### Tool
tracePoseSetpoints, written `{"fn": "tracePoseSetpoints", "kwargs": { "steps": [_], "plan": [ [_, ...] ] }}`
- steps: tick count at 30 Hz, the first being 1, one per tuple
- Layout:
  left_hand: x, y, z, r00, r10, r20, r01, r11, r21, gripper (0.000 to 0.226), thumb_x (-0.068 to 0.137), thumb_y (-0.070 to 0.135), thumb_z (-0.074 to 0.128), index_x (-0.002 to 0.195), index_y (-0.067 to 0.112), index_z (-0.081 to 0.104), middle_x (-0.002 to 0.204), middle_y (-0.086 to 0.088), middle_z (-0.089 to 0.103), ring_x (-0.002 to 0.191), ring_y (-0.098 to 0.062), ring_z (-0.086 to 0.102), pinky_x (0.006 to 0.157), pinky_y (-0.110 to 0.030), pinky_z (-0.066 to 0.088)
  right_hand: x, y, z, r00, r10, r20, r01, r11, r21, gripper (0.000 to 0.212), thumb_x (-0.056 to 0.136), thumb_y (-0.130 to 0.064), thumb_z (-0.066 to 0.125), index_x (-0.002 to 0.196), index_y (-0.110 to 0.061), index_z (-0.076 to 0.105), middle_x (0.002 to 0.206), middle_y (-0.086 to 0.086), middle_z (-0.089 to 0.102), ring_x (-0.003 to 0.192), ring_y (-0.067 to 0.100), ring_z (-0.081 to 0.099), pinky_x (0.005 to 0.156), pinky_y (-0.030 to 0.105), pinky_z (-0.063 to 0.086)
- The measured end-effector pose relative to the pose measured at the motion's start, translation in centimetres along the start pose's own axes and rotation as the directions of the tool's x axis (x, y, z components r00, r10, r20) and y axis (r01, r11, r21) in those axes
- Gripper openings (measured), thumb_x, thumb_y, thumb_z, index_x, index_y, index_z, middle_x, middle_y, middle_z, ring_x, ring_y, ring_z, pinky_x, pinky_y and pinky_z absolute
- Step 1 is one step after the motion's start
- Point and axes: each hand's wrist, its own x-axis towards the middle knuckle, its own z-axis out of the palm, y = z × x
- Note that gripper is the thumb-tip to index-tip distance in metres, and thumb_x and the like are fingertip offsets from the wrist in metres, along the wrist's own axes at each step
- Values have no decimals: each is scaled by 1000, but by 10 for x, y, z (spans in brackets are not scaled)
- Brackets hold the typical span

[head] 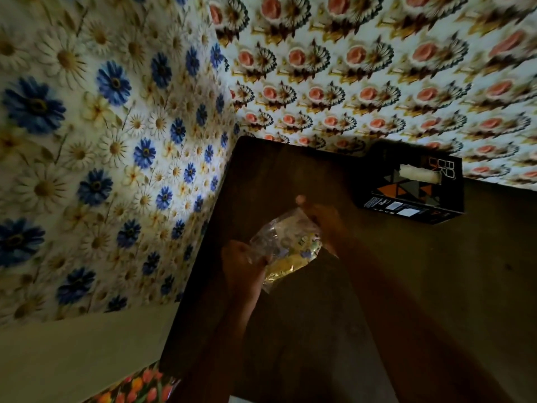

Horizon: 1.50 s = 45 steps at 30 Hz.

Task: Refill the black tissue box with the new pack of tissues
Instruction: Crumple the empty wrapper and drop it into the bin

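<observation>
The black tissue box with orange and grey triangles lies on the dark table at the far right, against the wall. A white tissue shows in its top slot. Over the middle of the table I hold a clear, crinkled plastic tissue pack with yellow print. My left hand grips its lower left end. My right hand pinches its upper right end. The pack is off the table surface, well short of the box. The scene is dim and slightly blurred.
The table stands in a corner. A wall with blue and white daisy paper runs along its left edge, and one with pink rose paper along the back. A pale floor and a tulip-patterned strip lie lower left.
</observation>
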Motion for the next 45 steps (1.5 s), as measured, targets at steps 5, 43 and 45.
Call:
{"fn": "tracePoseSetpoints", "kwargs": {
  "steps": [5,43,45],
  "plan": [
    [9,15,-6,983,-137,122,141,990,-21,66,64,59,73,107,10,68,96,-4,70,79,-16,66,62,-37,60,-6,6,2,998,-66,11,67,991,-117,67,74,-1,84,134,-13,55,108,-2,65,98,19,68,82,40,62],
    [-204,164,43,806,65,588,369,722,-586,34,84,24,78,114,9,68,110,-15,75,100,-27,74,82,-38,61,-276,40,-125,843,-117,-525,152,988,24,26,76,-18,87,95,-30,75,85,-6,78,75,7,77,68,34,65],
    [-235,168,60,799,143,584,324,716,-618,44,85,30,75,124,11,65,118,-12,73,110,-24,72,93,-40,59,-302,52,-154,789,-109,-605,194,978,77,27,77,-17,86,98,-29,76,83,-7,78,74,10,77,64,34,64]
  ]
}}
